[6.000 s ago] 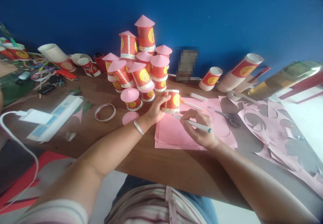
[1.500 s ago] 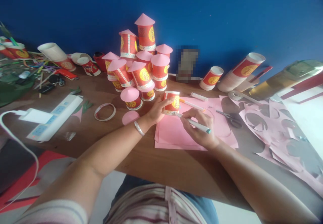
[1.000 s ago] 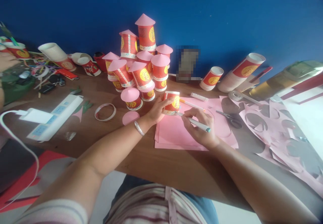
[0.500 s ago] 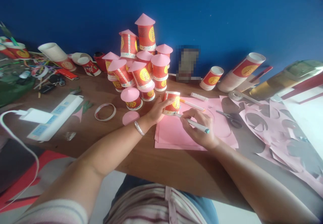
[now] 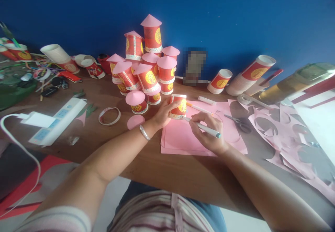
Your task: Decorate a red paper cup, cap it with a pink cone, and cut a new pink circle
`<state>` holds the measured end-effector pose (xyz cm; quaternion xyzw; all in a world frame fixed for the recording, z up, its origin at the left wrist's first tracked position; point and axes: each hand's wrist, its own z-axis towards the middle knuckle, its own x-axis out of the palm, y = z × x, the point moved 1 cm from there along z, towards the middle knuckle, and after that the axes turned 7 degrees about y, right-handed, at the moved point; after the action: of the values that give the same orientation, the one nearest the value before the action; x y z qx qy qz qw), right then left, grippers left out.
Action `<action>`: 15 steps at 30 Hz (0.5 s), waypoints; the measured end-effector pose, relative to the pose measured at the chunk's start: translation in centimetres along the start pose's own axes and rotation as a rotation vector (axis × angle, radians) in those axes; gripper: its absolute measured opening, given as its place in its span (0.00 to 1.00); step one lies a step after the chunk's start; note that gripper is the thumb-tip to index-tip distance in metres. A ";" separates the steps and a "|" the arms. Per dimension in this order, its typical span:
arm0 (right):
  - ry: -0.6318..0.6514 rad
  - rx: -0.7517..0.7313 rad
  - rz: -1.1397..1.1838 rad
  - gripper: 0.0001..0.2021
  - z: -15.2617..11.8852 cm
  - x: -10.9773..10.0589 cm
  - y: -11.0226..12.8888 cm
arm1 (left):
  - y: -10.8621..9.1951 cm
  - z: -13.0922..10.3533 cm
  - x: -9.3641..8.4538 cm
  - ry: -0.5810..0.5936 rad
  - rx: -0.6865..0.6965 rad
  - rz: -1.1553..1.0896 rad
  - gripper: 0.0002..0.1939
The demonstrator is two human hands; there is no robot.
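My left hand [image 5: 165, 114] is closed round a red paper cup [image 5: 179, 111] with a yellow emblem, held upside down above a stack of pink paper [image 5: 183, 140]. Between the fingers of my right hand [image 5: 209, 131] is a white marker pen [image 5: 206, 128] with a teal end. Its tip is at the cup's white lower rim; whether it touches I cannot tell. An orange-and-white marker [image 5: 200, 109] and a small white stick [image 5: 207, 100] lie on the pink paper behind my right hand. Scissors [image 5: 239, 122] rest at the paper's right side.
Cups with pink cone roofs [image 5: 148, 76] are stacked at the back. Left are a power strip [image 5: 59, 120] and a paper ring [image 5: 109, 116]. Right are cut pink scraps [image 5: 288, 137], a tape roll [image 5: 245, 99], a leaning cup stack [image 5: 251, 75] and a single cup [image 5: 220, 81].
My right hand and the marker pen have shifted slightly to the right along the cup's rim. My left hand keeps hold of the cup, almost unmoved.
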<state>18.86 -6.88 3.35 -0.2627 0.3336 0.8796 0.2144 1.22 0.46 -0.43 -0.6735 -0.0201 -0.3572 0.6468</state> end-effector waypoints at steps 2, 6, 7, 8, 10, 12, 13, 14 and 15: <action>-0.023 -0.002 -0.009 0.06 0.1 -0.1 -0.1 | -0.1 0.0 0.0 0.000 -0.028 -0.003 0.19; -0.039 0.002 -0.009 0.07 0.2 -0.1 -0.2 | -0.2 -0.1 0.1 0.012 -0.056 -0.012 0.21; -0.036 0.002 -0.006 0.07 0.2 -0.1 -0.2 | -0.2 -0.1 0.1 0.019 -0.048 -0.013 0.20; -0.035 0.002 -0.003 0.07 0.2 -0.1 -0.2 | -0.2 -0.1 0.0 0.024 -0.040 -0.013 0.20; -0.032 0.002 -0.001 0.07 0.1 0.0 -0.2 | -0.1 0.0 0.0 0.032 -0.035 -0.013 0.20; -0.031 0.002 -0.003 0.07 0.1 0.0 -0.2 | 0.0 0.0 -0.1 0.033 -0.040 -0.016 0.20; -0.031 0.001 -0.004 0.07 0.1 0.1 -0.2 | 0.0 0.0 -0.1 0.034 -0.040 -0.017 0.20; -0.032 -0.001 -0.003 0.07 0.1 0.1 -0.2 | 0.0 0.0 -0.1 0.034 -0.037 -0.016 0.19; -0.034 -0.002 -0.003 0.07 0.1 0.1 -0.2 | 0.0 0.0 -0.1 0.035 -0.034 -0.015 0.19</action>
<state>18.89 -6.63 3.31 -0.2487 0.3288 0.8838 0.2211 1.16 0.51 -0.48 -0.6778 -0.0078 -0.3738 0.6330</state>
